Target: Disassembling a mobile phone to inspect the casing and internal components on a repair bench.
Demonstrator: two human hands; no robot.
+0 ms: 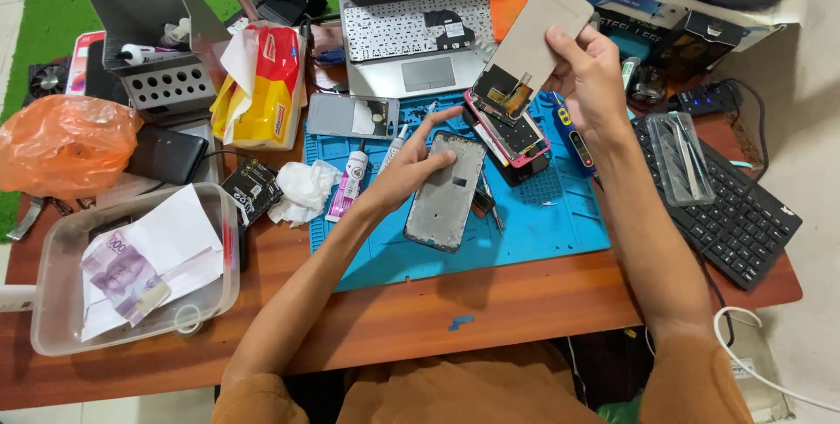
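Phone frame (446, 192): grey, slightly tilted, over the blue work mat (542, 223), near its middle.
Left hand (407, 166): grips the frame's upper left edge, thumb on its face, forefinger stretched past the top corner.
Screen panel (538, 35): beige back toward the camera, raised above the mat, flex cable at its lower end.
Right hand (591, 74): fingers pinch the panel's right edge.
Opened phone (512, 135): pink-rimmed, lies just beyond the frame.
Laptop (411, 39): behind the mat.
Black keyboard (735, 214): at the right.
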